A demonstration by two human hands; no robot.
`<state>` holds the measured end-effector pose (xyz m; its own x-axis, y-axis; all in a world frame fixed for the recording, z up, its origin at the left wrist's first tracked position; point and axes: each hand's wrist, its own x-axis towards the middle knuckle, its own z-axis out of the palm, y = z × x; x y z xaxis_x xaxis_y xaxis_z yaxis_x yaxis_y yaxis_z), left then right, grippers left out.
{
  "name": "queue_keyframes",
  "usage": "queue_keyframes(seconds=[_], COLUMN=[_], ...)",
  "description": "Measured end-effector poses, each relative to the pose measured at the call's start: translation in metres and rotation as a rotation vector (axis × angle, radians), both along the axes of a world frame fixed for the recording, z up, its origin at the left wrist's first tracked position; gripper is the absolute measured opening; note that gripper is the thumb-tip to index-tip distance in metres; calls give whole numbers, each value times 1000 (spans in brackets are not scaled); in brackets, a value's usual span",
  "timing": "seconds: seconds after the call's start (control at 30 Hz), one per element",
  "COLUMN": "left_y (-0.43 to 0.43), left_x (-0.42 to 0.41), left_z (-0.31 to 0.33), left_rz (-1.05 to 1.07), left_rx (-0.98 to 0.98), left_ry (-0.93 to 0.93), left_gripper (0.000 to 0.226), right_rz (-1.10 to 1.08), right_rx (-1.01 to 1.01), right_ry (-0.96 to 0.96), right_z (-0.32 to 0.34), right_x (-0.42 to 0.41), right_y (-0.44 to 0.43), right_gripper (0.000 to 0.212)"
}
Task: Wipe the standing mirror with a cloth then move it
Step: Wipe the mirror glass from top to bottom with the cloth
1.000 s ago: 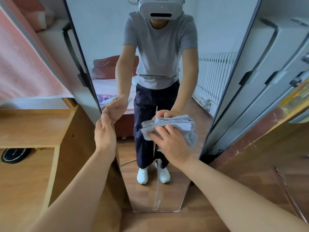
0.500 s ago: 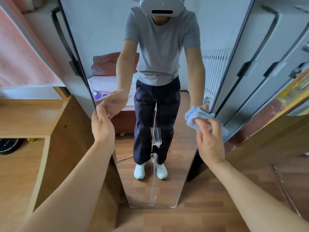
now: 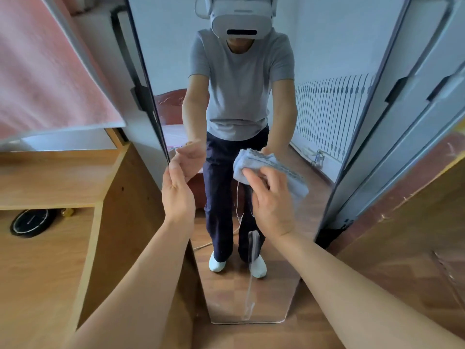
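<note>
A tall frameless standing mirror (image 3: 271, 293) stands on the wooden floor in front of me and reflects a person in a grey shirt. My left hand (image 3: 177, 195) holds the mirror's left edge, fingers up along it. My right hand (image 3: 270, 205) presses a folded light-blue cloth (image 3: 266, 167) flat against the glass near the middle. A wet streak (image 3: 250, 293) runs down the glass below the cloth to the bottom edge.
A wooden desk (image 3: 50, 180) stands close on the left, with a round black clock (image 3: 30, 222) on its lower shelf. A pink curtain (image 3: 42, 71) hangs above the desk. A grey cabinet door (image 3: 412, 117) and wooden furniture (image 3: 402, 235) stand to the right.
My right hand has swept the cloth from the mirror's right edge back left to the middle of the glass. My left hand stays on the left edge.
</note>
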<state>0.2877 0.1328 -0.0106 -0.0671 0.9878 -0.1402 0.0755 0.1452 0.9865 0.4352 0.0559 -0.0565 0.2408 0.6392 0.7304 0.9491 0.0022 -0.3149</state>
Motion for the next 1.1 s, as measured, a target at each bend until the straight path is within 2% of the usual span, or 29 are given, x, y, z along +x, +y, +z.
queue_keyframes(seconds=[0.2, 0.3, 0.6, 0.8, 0.87, 1.1], left_y=[1, 4, -3, -9, -8, 9], left_x=[-7, -7, -1, -4, -3, 8], left_z=[-28, -35, -54, -82, -95, -123], left_rz=[-62, -60, 19, 19, 40, 114], left_rx=[105, 131, 269, 386, 403, 415], left_ry=[-44, -83, -156, -230, -208, -174], left_gripper=[62, 55, 46, 30, 32, 50], right_rz=[143, 167, 290, 251, 205, -99], right_rx=[34, 4, -39, 67, 106, 292], right_ry=[-170, -243, -349, -392, -400, -334], right_z=[-8, -18, -47, -63, -67, -87], right_x=[-38, -52, -72, -69, -59, 4], right_y=[28, 36, 34, 37, 35, 4], right_gripper=[38, 34, 45, 43, 33, 37])
